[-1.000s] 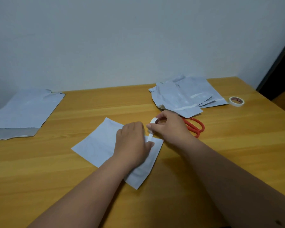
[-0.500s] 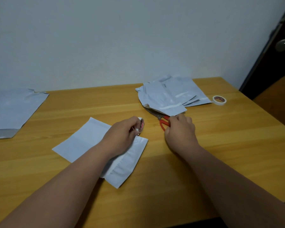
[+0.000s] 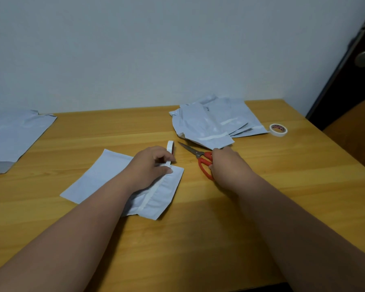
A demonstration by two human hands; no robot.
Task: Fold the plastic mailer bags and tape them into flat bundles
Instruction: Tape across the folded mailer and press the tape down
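While pinching a tape roll [image 3: 170,146], left hand [image 3: 150,167] on folded mailer [image 3: 105,178]; right hand [image 3: 228,163] around scissors [image 3: 202,163].

One head-worn wide-angle view only: the worktop [image 3: 261,207] is being looked down on from close above, facing forward toward the wall [image 3: 156,49].
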